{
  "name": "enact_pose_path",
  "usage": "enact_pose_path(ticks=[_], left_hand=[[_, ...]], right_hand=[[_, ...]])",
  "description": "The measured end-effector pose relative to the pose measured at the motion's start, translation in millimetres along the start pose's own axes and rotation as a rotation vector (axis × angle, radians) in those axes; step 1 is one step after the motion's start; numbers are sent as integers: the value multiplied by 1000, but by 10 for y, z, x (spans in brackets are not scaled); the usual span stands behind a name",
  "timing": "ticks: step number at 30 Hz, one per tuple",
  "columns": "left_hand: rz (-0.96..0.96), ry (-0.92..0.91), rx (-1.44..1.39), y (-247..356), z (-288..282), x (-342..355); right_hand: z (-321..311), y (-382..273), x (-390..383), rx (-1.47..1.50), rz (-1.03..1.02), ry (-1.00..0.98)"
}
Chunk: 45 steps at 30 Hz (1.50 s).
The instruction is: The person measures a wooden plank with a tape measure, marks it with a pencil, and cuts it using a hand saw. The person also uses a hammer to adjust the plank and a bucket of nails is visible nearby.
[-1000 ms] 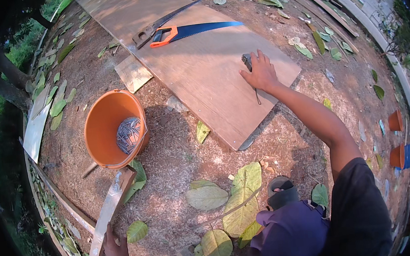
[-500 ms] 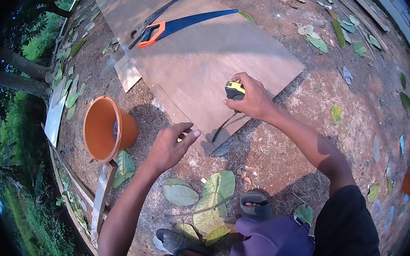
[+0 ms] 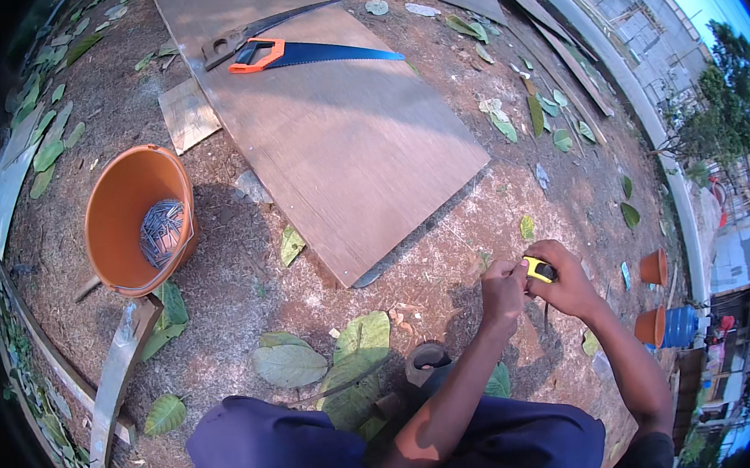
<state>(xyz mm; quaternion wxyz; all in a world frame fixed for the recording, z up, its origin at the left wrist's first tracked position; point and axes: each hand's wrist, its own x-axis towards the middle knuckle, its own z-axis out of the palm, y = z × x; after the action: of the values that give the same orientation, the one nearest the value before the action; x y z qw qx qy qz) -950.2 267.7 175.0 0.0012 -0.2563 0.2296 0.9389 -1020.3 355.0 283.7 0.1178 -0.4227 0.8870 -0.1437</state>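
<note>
Right of the near corner of the plywood sheet [image 3: 341, 148], the right hand [image 3: 567, 283] grips a yellow-and-black tape measure [image 3: 538, 269]; the left hand [image 3: 503, 294] meets it, fingers bunched (pinching what, I cannot tell)

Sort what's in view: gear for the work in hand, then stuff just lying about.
Likely for the work:
tape measure, in right hand, left hand beside it
wooden board
orange-handled saw
dark saw
nails in bucket

Apparently lying about:
fallen leaves
blue container
</note>
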Motion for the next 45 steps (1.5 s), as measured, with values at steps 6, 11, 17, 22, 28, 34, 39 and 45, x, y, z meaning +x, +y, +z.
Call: enact_pose_path(ticks=[6,11,17,22,28,34,39,45], left_hand=[[-57,-129,-209,286,501,-348],[-16,-13,-257,777,250,-257],[113,448,-329,646,-365,557],[25,496,-499,429,-367,981],[219,852,-618,10,-369,1431],[501,1112,-651,-191,-592,1732],[665,1179,-678,-387,-913,1517],[801,1085,-711,-313,-1007,1511]], right_hand=[[-783,-514,158,23,380,-290],[-606,-630,902,-201,102,-433],[-12,-77,1868,-210,-80,-806],[42,1209,2293,-242,-43,-936],[-544,2955,2788,-354,212,-993],[-1236,4899,3196,-515,167,-693],[-939,5498,3564,-364,108,-555],[-558,5420,3916,-229,-35,-513]])
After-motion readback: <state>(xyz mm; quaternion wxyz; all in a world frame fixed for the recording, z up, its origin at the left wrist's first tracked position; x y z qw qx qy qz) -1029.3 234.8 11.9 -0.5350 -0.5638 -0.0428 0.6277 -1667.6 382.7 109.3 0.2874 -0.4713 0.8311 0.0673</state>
